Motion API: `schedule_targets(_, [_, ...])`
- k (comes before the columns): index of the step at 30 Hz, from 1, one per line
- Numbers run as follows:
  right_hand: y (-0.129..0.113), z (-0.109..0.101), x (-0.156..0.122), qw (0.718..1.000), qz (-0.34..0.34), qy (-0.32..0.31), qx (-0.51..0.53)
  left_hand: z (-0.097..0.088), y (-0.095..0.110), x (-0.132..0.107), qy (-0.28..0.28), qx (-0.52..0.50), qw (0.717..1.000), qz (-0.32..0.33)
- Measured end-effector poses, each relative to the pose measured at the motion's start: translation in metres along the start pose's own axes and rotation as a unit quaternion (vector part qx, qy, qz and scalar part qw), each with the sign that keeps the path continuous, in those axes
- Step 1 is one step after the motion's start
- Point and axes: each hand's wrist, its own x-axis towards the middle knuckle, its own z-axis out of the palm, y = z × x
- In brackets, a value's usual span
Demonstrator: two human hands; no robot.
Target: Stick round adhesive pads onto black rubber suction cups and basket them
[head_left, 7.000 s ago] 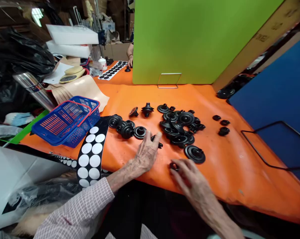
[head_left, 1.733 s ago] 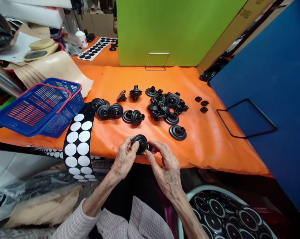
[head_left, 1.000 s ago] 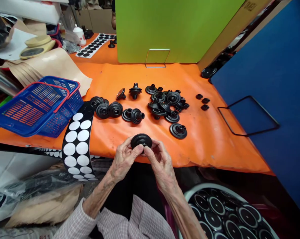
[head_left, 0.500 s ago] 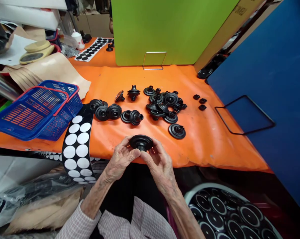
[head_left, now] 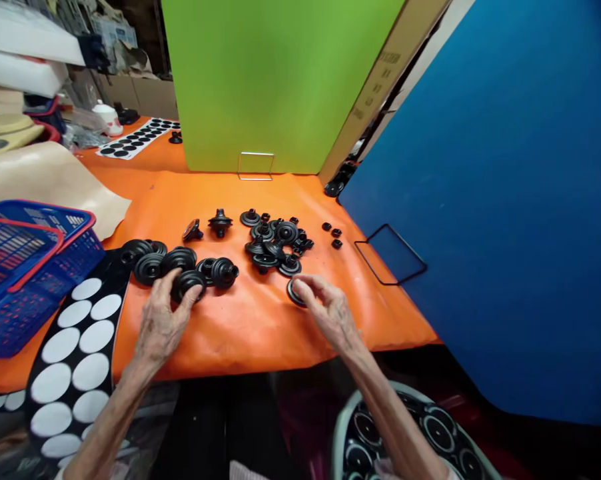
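Black rubber grommets (head_left: 148, 269) lie in a row on an orange sheet (head_left: 260, 333). The left hand (head_left: 163, 320) is curled, its fingers closed over one ribbed grommet (head_left: 186, 283) at the row's near edge. The right hand (head_left: 330, 310) is half open, fingers together, its fingertips (head_left: 300, 285) on the rim of a flat grommet (head_left: 294, 295) at its nine o'clock; whether they grip it, one cannot tell. A denser heap of grommets (head_left: 273, 243) sits at that hand's eleven o'clock. A blue plastic basket (head_left: 75, 213) stands at the left hand's ten o'clock, and a black strip of white discs (head_left: 75, 347) lies at its nine o'clock.
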Motion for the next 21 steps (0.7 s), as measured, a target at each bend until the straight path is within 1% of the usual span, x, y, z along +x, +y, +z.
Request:
schedule_targets(1, [0.015, -0.012, 0.017, 0.997, 0.002, 0.033, -0.063, -0.002, -0.002, 0.006, 0.032, 0.064, 0.997, 0.032])
schedule_targets(2, [0.03, -0.022, 0.035, 0.994, 0.01, 0.06, -0.092, -0.003, -0.001, 0.011, 0.069, 0.117, 0.989, 0.059])
schedule_targets(4, [0.058, -0.035, 0.069, 0.986, 0.019, 0.105, -0.127, -0.002, 0.007, 0.014, 0.134, 0.193, 0.967, 0.102])
schedule_targets(5, [0.071, -0.039, 0.084, 0.983, 0.02, 0.118, -0.138, 0.002, 0.015, 0.015, 0.149, 0.215, 0.957, 0.127])
schedule_targets(6, [0.082, -0.041, 0.097, 0.981, 0.022, 0.124, -0.147, 0.009, 0.024, 0.015, 0.141, 0.223, 0.952, 0.158])
schedule_targets(7, [0.091, -0.042, 0.109, 0.98, 0.023, 0.127, -0.154, 0.019, 0.034, 0.015, 0.11, 0.222, 0.95, 0.192])
schedule_targets(9, [0.104, -0.041, 0.126, 0.978, 0.025, 0.124, -0.165, 0.045, 0.053, 0.018, -0.007, 0.221, 0.942, 0.254])
schedule_targets(11, [0.111, -0.041, 0.135, 0.978, 0.024, 0.12, -0.171, 0.073, 0.067, 0.025, -0.082, 0.254, 0.926, 0.267])
schedule_targets(13, [0.112, -0.044, 0.137, 0.978, 0.023, 0.118, -0.172, 0.096, 0.075, 0.033, -0.119, 0.267, 0.919, 0.265])
schedule_targets(14, [0.109, -0.047, 0.135, 0.978, 0.024, 0.117, -0.17, 0.103, 0.077, 0.037, -0.128, 0.265, 0.918, 0.265])
schedule_targets(16, [0.099, -0.052, 0.124, 0.98, 0.03, 0.109, -0.162, 0.108, 0.077, 0.041, -0.131, 0.259, 0.919, 0.265])
schedule_targets(18, [0.082, -0.055, 0.101, 0.986, 0.033, 0.082, -0.143, 0.101, 0.077, 0.039, -0.128, 0.244, 0.925, 0.26])
schedule_targets(19, [0.071, -0.054, 0.086, 0.991, 0.032, 0.055, -0.121, 0.094, 0.076, 0.036, -0.127, 0.218, 0.935, 0.251])
schedule_targets(21, [0.048, -0.045, 0.051, 0.998, 0.03, -0.019, -0.053, 0.079, 0.075, 0.029, -0.123, 0.124, 0.962, 0.209])
